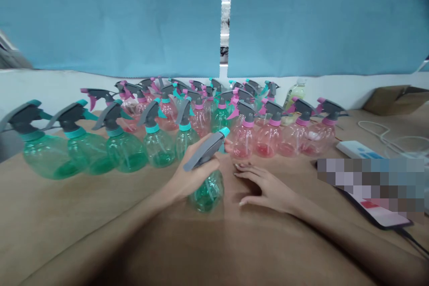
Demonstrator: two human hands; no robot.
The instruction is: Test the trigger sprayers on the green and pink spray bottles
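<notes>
My left hand (196,172) is wrapped round the neck of a green spray bottle (207,192) with a grey and teal trigger head, close in front of me. To its right, my right hand (264,187) rests on the brown table with fingers spread, holding nothing. Just beyond my hands, a row of green spray bottles (125,149) runs off to the left. Pink spray bottles (241,140) with pink collars stand in line on the right.
More pink and green bottles stand behind the front row. At right on the table (268,250) lie a phone (385,214), a white box-like device (358,149), a white cable (382,132) and a cardboard piece (395,100). A labelled bottle (295,94) stands at the back.
</notes>
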